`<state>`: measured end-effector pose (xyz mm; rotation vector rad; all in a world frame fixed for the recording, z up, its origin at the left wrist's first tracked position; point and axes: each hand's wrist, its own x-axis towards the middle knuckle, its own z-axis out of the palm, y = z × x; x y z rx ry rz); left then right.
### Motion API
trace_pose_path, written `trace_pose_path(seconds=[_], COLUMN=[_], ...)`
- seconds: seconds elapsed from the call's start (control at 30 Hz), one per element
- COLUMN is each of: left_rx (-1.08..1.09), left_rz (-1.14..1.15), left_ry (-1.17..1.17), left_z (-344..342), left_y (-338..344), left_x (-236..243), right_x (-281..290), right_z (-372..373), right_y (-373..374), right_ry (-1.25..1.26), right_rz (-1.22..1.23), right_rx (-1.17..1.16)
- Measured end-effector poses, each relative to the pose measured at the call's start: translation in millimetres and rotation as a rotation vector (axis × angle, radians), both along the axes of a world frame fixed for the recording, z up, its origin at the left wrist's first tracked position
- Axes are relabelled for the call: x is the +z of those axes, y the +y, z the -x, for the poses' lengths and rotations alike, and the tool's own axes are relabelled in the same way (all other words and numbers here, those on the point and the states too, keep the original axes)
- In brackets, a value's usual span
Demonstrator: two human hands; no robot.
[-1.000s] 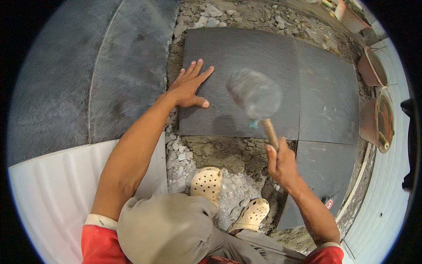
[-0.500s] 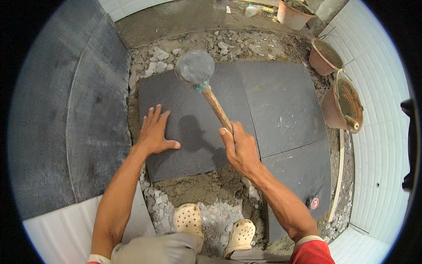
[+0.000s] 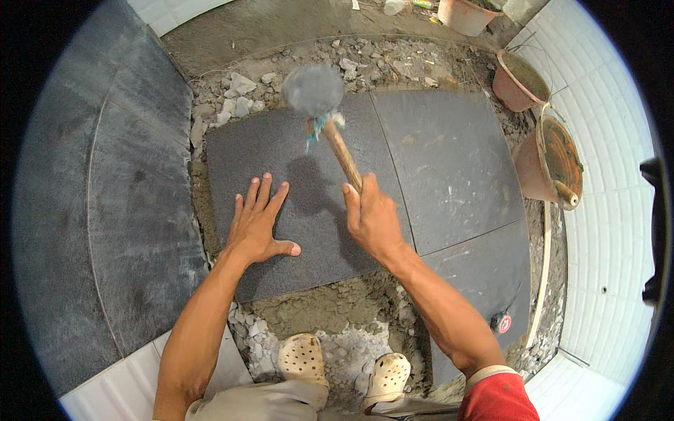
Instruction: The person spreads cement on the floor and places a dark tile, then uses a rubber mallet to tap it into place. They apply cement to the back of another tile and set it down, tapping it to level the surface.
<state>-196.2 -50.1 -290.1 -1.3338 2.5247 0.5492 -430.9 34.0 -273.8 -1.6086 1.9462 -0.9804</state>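
My right hand [image 3: 375, 217] is closed round the wooden handle of a mallet [image 3: 313, 90]. Its round grey head, slightly blurred, is raised above the far part of a dark grey floor tile [image 3: 330, 245], and blue-green strips are tied just below the head. On the left part of that same tile my left hand [image 3: 258, 223] lies flat with its fingers spread, holding nothing. The tile rests on wet mortar [image 3: 330, 306], which shows along its near edge. Against its right side are two more dark tiles, one far [image 3: 449, 161] and one near [image 3: 484, 274].
Buckets with mortar [image 3: 519, 81] stand along the white tiled wall [image 3: 611, 168] at right; one bucket [image 3: 547, 158] has a trowel handle over its rim. Rubble [image 3: 242, 88] lies behind the tiles. Dark panels [image 3: 140, 210] rise at left. A small round red-and-white object [image 3: 504, 323] sits on the near tile.
My left hand has shifted slightly right and nearer on the tile. My right hand has moved a little up and left, with the mallet still raised. The view has shifted slightly.
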Motion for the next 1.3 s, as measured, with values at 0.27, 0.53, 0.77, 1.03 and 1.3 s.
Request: trace_pose_path(seconds=[0.27, 0.53, 0.77, 1.03, 1.3], left_rx=[-0.024, -0.033, -0.025, -0.007, -0.029], left_rz=[0.001, -0.005, 0.013, 0.017, 0.073], left_ry=[-0.012, 0.013, -0.030, 0.006, -0.024], left_z=[-2, -1, 4, -3, 0], left_y=[-3, -2, -1, -1, 3], left_x=[0, 6, 8, -6, -2], right_x=[-11, 29, 26, 18, 11], right_z=[-1, 37, 47, 13, 16], right_y=[11, 59, 167, 186, 183], right_ry=[0.025, -0.093, 0.054, -0.157, -0.078], right_rz=[-0.215, -0.369, -0.243, -0.248, -0.563], right_rx=[0.024, 0.131, 0.193, 0.063, 0.085])
